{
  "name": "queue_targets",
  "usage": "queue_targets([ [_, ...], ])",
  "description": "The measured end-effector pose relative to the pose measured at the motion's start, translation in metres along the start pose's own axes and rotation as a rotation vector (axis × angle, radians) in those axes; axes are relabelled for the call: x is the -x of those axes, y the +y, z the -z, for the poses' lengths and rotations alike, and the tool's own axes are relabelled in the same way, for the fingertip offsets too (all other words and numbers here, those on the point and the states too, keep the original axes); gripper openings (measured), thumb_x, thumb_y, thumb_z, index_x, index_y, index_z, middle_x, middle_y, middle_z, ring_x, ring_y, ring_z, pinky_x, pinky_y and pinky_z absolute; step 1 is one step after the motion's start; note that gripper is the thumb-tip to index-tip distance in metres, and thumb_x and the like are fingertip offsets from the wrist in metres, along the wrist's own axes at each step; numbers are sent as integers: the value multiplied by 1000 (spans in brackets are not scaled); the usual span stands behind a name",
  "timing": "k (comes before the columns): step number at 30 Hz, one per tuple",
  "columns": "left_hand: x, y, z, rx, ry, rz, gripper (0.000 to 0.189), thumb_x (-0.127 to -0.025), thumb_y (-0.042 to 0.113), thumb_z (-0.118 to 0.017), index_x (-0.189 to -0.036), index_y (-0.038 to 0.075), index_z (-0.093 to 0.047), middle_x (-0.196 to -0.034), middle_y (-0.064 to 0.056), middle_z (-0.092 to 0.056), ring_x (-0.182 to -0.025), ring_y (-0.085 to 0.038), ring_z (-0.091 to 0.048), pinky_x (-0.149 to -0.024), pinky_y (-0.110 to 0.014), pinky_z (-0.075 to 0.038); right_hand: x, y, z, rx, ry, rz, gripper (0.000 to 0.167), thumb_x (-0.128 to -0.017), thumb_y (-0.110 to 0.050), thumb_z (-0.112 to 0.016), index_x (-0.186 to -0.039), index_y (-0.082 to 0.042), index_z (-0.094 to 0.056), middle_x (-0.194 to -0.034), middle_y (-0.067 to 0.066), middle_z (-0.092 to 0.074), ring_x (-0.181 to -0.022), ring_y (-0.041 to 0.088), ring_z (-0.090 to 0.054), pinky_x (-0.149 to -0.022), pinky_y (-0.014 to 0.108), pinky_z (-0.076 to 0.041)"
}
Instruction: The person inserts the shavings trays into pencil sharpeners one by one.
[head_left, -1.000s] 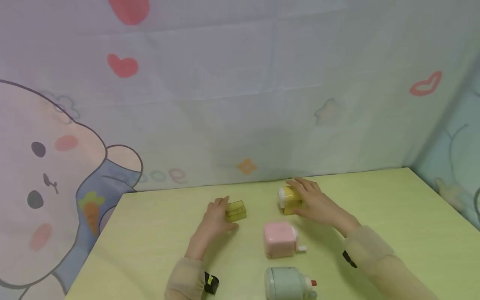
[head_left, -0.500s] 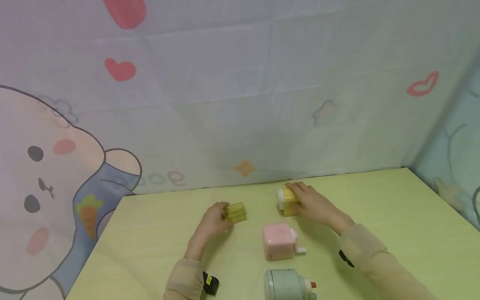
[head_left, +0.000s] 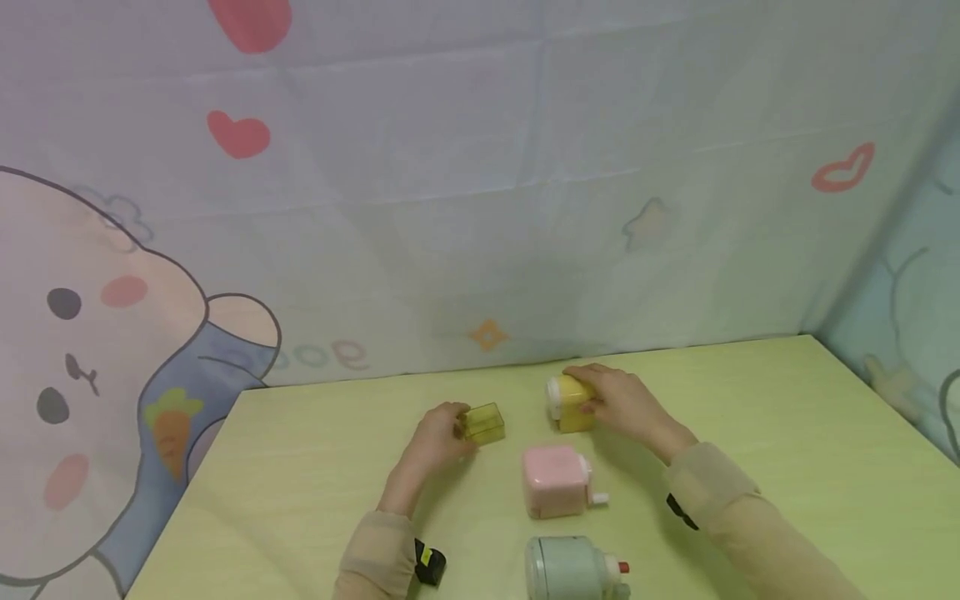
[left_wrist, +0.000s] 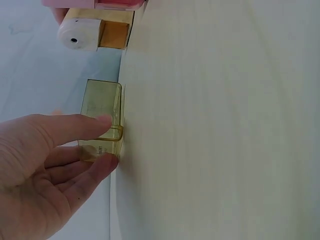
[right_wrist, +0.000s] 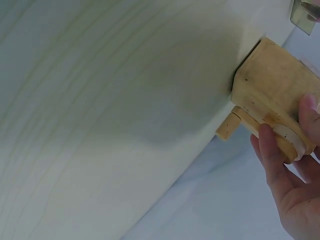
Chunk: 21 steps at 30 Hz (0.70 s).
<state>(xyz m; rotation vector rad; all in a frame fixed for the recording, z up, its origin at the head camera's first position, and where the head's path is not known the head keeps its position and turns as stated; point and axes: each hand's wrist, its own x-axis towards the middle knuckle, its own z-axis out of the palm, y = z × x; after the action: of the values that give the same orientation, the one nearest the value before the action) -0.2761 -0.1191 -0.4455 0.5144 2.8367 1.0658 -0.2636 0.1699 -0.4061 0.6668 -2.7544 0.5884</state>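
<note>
A yellow crank pencil sharpener point(head_left: 576, 402) with a white front stands near the table's back edge. My right hand point(head_left: 628, 407) grips it from the right; its crank handle point(right_wrist: 230, 125) shows beside the fingers in the right wrist view. Left of the sharpener is a small see-through yellow shavings drawer point(head_left: 487, 423). My left hand point(head_left: 438, 439) pinches the drawer's left end between thumb and fingers. In the left wrist view, the drawer point(left_wrist: 101, 99) points toward the sharpener's opening point(left_wrist: 113, 34), with a gap between them.
A pink crank sharpener point(head_left: 555, 482) stands in front of the yellow one. Nearer still, a pale green sharpener point(head_left: 566, 569) lies partly cut off by the frame's bottom. A printed cloth point(head_left: 420, 208) hangs behind the table point(head_left: 787, 425).
My left hand has closed its fingers on the drawer and moved it a little to the right. My right hand and the yellow sharpener have shifted slightly left.
</note>
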Motion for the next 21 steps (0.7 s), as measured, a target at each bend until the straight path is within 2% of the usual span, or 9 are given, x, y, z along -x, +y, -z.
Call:
queue_targets([
  [12,-4,9,-11,12,-22,-45,58,-74,3,-76,-127,-7,-54,-105,-19,-66,-94,-29,-65,-79,-37,-56,0,-2,-5,-22,5,6,52,-78,-3,-74,-128,-1,-58,-121,19,-65,-105,38,-64,-89,52,-51],
  [21,-10,20,-17,-36,-21,-104,55,-74,4,-76,-124,-8,-56,-104,-18,-66,-94,-30,-64,-83,-40,-55,-1,-4,-8,-12,7,21,54,-79,-5,-74,-129,-2,-57,-122,19,-65,-106,37,-64,-91,52,-51],
])
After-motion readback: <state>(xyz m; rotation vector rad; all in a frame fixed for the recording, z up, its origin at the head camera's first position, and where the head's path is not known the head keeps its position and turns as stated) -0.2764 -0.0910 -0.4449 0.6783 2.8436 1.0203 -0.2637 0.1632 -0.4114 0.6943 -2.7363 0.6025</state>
